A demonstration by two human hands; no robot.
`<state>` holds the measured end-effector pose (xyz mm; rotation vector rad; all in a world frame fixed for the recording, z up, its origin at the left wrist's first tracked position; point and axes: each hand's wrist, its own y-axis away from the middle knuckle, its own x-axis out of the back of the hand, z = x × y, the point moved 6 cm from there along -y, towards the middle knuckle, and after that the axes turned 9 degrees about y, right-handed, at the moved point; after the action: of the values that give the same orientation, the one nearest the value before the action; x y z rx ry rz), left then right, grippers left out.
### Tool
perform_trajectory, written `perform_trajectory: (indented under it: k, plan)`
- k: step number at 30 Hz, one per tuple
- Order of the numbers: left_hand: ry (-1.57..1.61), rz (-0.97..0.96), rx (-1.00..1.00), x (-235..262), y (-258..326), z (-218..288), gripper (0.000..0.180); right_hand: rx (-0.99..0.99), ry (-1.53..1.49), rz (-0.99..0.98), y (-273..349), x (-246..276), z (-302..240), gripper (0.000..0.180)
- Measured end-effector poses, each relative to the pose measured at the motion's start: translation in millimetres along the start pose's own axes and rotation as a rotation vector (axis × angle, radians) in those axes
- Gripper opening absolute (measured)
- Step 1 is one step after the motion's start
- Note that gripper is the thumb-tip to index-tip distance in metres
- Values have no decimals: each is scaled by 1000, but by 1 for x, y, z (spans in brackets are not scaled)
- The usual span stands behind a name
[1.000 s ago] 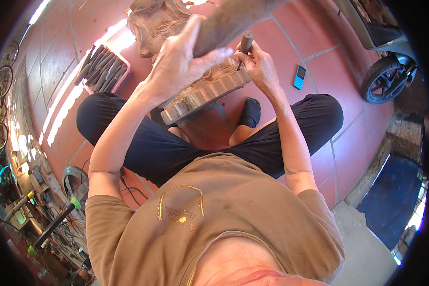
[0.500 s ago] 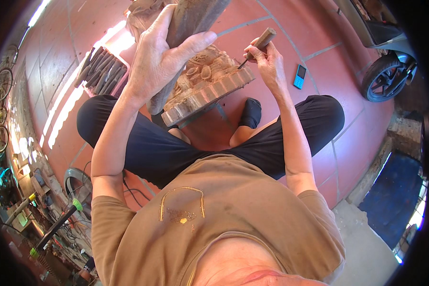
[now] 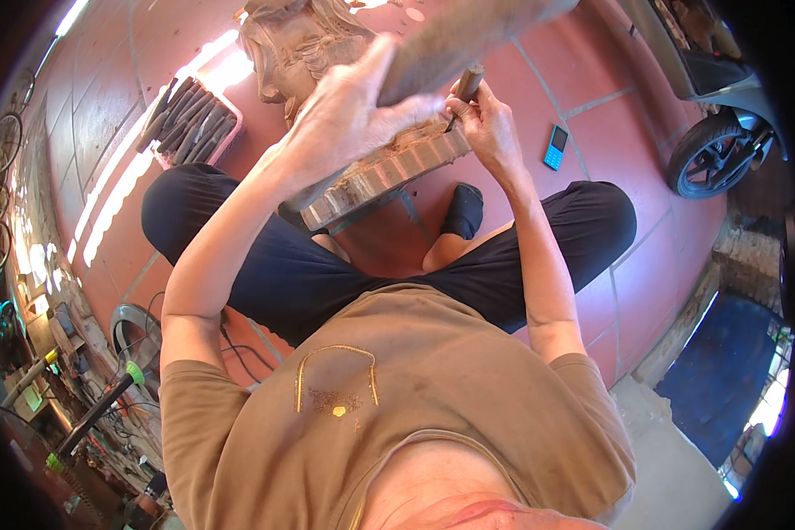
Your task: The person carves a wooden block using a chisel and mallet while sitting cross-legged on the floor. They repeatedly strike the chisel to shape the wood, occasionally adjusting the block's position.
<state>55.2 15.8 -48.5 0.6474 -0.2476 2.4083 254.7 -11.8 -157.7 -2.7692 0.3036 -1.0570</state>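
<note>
- Carved wooden slab [image 3: 389, 175]: from the head view, the only 1, lying ahead of the crossed legs [image 3: 265, 256], slanting from near left to far right, with its notched edge toward the body.
- Step in hand, by judgement: carving with chisel and club, probably partway through, to go by the rough relief in the uncovered strip of upper face.
- Next move, also by judgement: calls for a steady blade angle and a square blow on the butt of the handle, well clear of the knuckles.
- Place of the slab: between the 2 hands and the legs, partly hidden below the left hand [image 3: 349, 108], with its far-right end just beside the right hand [image 3: 490, 128].
- Left hand: wrapped around a thick wooden club [image 3: 477, 40], blurred, with thumb spread from forefinger; far-side fingers out of sight.
- Right hand: pinching the handle of a chisel [image 3: 471, 81] between thumb and fingers, nearly upright, with blade down toward the slab. Cannot tell contact from gap between club and handle.
- Round about: another carved piece [image 3: 300, 53] beyond the left hand; dark tools [image 3: 190, 122] in a pink basket at left; blue phone [image 3: 556, 147] on the tiled floor [image 3: 605, 132], apart from the right hand.
</note>
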Motion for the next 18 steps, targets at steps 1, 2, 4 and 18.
perform_trajectory:
  k: [1,2,4,18]
  plan:
    - [-140,-134,163,-8,-2,-13,63,8,9,6,1,1,-1,16]
    - [-128,-135,133,-9,-3,-17,63,5,21,7,1,2,-2,16]
    - [-105,-139,74,-9,-3,-26,63,-2,47,10,0,3,-3,17]
    - [-99,-139,62,-12,-6,-20,62,1,32,60,2,3,18,19]
